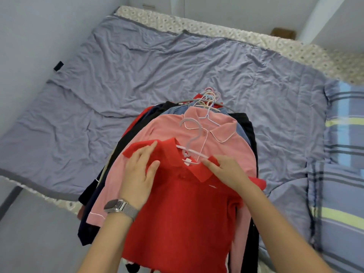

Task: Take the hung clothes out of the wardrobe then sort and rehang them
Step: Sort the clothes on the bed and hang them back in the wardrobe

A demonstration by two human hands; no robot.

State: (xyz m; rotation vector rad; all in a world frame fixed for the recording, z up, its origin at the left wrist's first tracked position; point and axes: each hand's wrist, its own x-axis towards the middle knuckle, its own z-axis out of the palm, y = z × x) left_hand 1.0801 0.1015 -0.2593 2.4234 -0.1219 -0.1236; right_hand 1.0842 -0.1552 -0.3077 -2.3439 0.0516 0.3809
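1. The red shirt [183,209] is lying on top of the pile of clothes [197,123], still on its pale hanger [192,142], whose hook is pointing up the bed.
2. The left hand [140,174] is resting on the shirt's left shoulder, fingers fairly straight and spread, thumb lying along the collar; it looks to be flattening the cloth rather than gripping it.
3. The right hand [224,172] is lying on the right side of the collar, forefinger stretched toward the hanger's bar; whether the other fingers are pinching the cloth, I cannot tell.
4. Under the red shirt a pink shirt [216,134] is lying, and below it denim and dark clothes, all with a bunch of hanger hooks [209,97] gathered at the top.
5. The whole pile is sitting near the front edge of the bed [137,75], on its grey-blue sheet, with a striped pillow [344,119] off to the right.
6. As I judge it, the taking-out is done; the sorting seems barely begun, and all the rehanging is still waiting. No wardrobe is showing.
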